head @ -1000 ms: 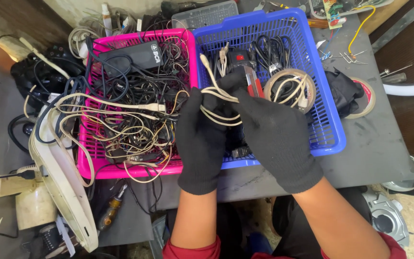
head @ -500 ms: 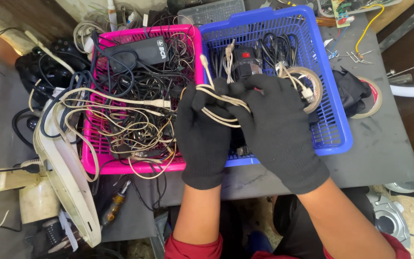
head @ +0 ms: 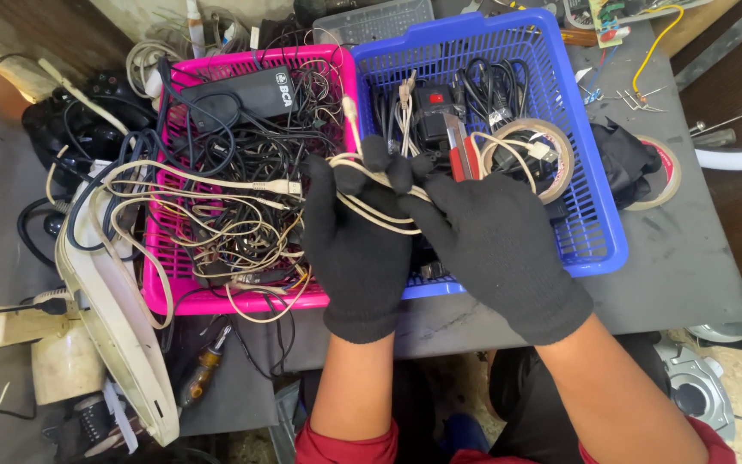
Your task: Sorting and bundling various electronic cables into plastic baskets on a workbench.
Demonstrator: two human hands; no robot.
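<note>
Cluttered grey desk (head: 689,258) carries a pink basket (head: 158,283) and a blue basket (head: 599,232) — between them, left hand (head: 355,249) and right hand (head: 500,245) both clasp a coiled beige cable (head: 362,206), fingers closed around its loops. Light, limp, springy — best pinched across the gathered loops.

White label (head: 284,87), black box, pink basket.

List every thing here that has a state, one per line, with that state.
left hand: gloved, closed on the cream cable
right hand: gloved, grip closed on the same cable
cream cable: looped, held above the baskets
pink basket: full of tangled cables
blue basket: partly filled
tape roll: lying in the blue basket
</note>
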